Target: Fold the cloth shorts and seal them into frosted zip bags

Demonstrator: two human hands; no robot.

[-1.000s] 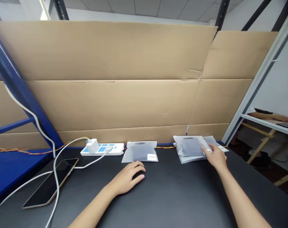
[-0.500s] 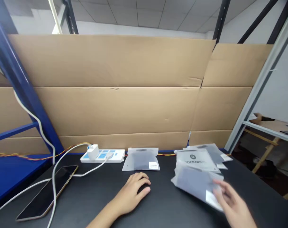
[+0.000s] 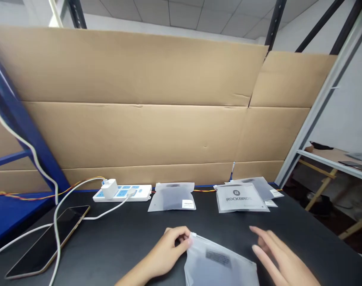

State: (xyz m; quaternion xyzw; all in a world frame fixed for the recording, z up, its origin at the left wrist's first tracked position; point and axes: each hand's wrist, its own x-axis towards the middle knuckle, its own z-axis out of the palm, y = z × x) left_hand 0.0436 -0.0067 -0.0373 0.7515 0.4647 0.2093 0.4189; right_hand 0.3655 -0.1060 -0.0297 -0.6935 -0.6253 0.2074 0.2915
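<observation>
A frosted zip bag (image 3: 222,260) with a dark item inside lies at the near middle of the black table, cut off by the bottom of the view. My left hand (image 3: 165,252) pinches its upper left corner, by the white zip slider. To the right of the bag, my right hand (image 3: 280,254) is held apart from it, thumb and forefinger spread with nothing between them. Beyond the hands lies another frosted bag (image 3: 171,197) with a white label. A bag printed ROCKBROS (image 3: 240,202) rests on further bags (image 3: 261,186) at the back right.
A white power strip (image 3: 145,192) with a plugged-in charger (image 3: 109,188) sits at the back left. Its white cable (image 3: 109,212) runs to a phone or tablet (image 3: 49,242). A cardboard wall (image 3: 157,135) closes off the back, between a blue post (image 3: 34,135) and a grey post (image 3: 306,119).
A bag from the right-hand pile has come to the near middle. My left hand has taken its corner, and my right hand has let go of it. The view has shifted slightly.
</observation>
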